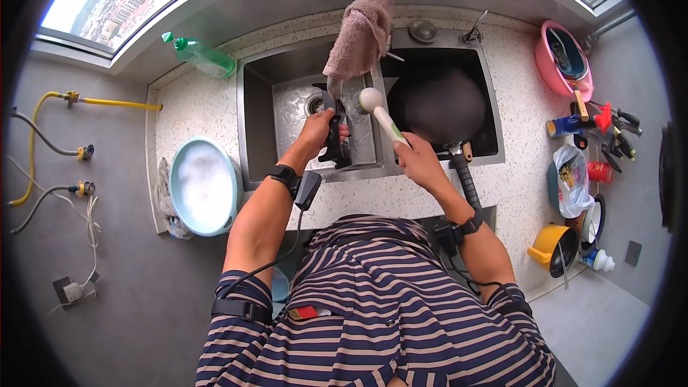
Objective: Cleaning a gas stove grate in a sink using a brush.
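My left hand (319, 134) grips a long black part (334, 142), probably plastic, over the left basin (290, 91) of a steel double sink. What exactly the part is I cannot tell. A white dish brush (385, 118) with a green grip inlay is held by its handle in my right hand (422, 158). Its bristles face left, apart from the black part. Above hangs a pinkish-brown towel (361, 32), draped over the faucet, with water apparently running below it. In the right basin lies a dark wok (443, 105), its black handle (465, 180) reaching over the front rim.
A light blue basin (232, 188) of suds stands left on the speckled counter (344, 199). Behind it is a green soap bottle (207, 58). Along the right are a pink basin (545, 59), knives (623, 142), a plastic bag (578, 188) and a yellow pot (545, 247).
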`<action>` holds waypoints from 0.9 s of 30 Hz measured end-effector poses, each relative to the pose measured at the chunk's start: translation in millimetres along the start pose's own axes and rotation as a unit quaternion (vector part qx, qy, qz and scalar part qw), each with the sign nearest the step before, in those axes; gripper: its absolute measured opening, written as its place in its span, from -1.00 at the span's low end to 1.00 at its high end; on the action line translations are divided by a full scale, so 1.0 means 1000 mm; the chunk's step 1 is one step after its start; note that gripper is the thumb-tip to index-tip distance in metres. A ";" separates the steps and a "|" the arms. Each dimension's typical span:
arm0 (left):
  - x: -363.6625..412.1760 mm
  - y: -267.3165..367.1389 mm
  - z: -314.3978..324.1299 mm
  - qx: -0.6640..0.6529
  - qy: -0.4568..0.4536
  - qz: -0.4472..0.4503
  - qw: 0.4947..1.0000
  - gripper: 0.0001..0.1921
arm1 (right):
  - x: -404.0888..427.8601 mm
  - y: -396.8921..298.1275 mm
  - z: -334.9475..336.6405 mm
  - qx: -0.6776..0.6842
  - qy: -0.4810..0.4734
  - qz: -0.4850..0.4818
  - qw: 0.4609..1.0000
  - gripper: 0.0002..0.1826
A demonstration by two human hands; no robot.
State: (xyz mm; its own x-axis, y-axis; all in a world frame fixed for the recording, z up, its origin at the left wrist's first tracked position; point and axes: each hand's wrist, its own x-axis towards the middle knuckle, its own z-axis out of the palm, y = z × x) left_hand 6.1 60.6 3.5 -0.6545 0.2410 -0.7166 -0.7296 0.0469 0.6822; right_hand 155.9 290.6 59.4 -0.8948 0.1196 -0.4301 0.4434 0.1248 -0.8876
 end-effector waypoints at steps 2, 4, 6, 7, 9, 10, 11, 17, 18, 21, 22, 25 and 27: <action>-0.006 0.001 0.002 0.027 -0.007 0.000 1.000 -0.62 | -0.002 -0.001 0.000 -0.010 -0.002 0.003 1.000 -0.59; -0.011 0.003 0.003 0.049 -0.003 0.011 0.999 -0.64 | -0.005 -0.009 0.002 0.068 -0.019 0.067 0.995 -0.62; -0.013 0.004 0.006 0.090 -0.001 0.039 0.995 -0.70 | -0.002 -0.006 0.003 0.064 -0.011 0.068 0.996 -0.66; -0.015 0.004 0.008 0.093 -0.003 0.039 0.995 -0.70 | 0.000 -0.005 0.003 0.059 -0.003 0.070 0.996 -0.70; -0.021 0.003 0.011 0.142 0.000 0.062 0.988 -0.74 | 0.009 -0.009 0.009 0.091 0.006 0.067 0.994 -0.71; -0.020 -0.001 0.009 0.148 -0.002 0.071 0.986 -0.76 | 0.015 -0.012 0.014 0.122 0.013 0.064 0.990 -0.71; -0.021 -0.006 0.005 0.152 -0.005 0.071 0.986 -0.76 | 0.025 -0.012 0.021 0.125 0.017 0.064 0.990 -0.71; -0.025 -0.032 -0.014 0.211 -0.031 0.133 0.968 -0.77 | 0.086 0.001 0.075 0.308 0.012 0.063 0.949 -0.54; -0.032 -0.031 -0.017 0.275 -0.037 0.154 0.948 -0.77 | 0.089 -0.002 0.083 0.326 0.013 0.060 0.943 -0.55; -0.046 -0.025 -0.017 0.365 -0.009 0.179 0.914 -0.74 | 0.088 -0.006 0.094 0.345 0.015 0.056 0.937 -0.54; -0.049 -0.020 -0.024 0.440 0.007 0.194 0.877 -0.66 | 0.084 -0.008 0.097 0.348 0.019 0.059 0.936 -0.53; -0.050 -0.020 -0.036 0.432 0.027 0.214 0.876 -0.60 | 0.077 -0.008 0.103 0.350 0.019 0.062 0.935 -0.51; -0.044 -0.012 -0.023 0.344 0.012 0.232 0.910 -0.56 | 0.077 -0.008 0.105 0.348 0.019 0.049 0.936 -0.50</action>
State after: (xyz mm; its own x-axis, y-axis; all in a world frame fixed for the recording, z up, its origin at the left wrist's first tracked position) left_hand 38.9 27.6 23.5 -0.8710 0.3684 -0.3250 -0.0825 0.5425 0.8360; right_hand 78.3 195.3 15.7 -0.8434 0.1331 -0.5205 0.3699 -0.5588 -0.7422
